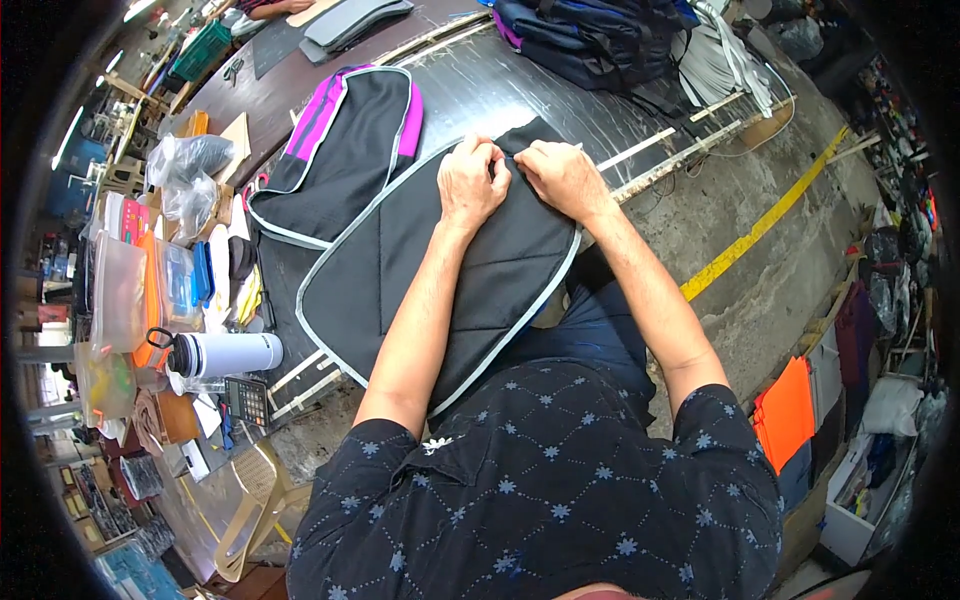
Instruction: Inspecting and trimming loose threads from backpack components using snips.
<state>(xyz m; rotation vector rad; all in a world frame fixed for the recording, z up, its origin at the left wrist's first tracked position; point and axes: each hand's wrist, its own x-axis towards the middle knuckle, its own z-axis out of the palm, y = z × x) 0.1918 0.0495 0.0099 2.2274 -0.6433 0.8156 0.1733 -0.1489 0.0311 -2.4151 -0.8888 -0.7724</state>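
Observation:
A large black padded fabric panel (430,270) with grey edge binding and stitched seam lines lies over the near edge of the table, partly above my lap. At its far end, my left hand (472,185) has its fingers curled and pinched on the panel's edge. Close by on the right, my right hand (566,180) pinches the same end, thumb and fingers pressed together. Whatever small detail lies between the fingertips is hidden. Beyond the left hand rests a second black bag piece (345,150) with purple sides and grey binding, partly overlapped by the panel.
A dark backpack (600,45) and grey strips (722,60) lie at the far right of the table (470,85). To the left stand a white bottle (226,354), a calculator (247,400) and plastic containers (118,285). Yellow tape (760,228) crosses the concrete floor.

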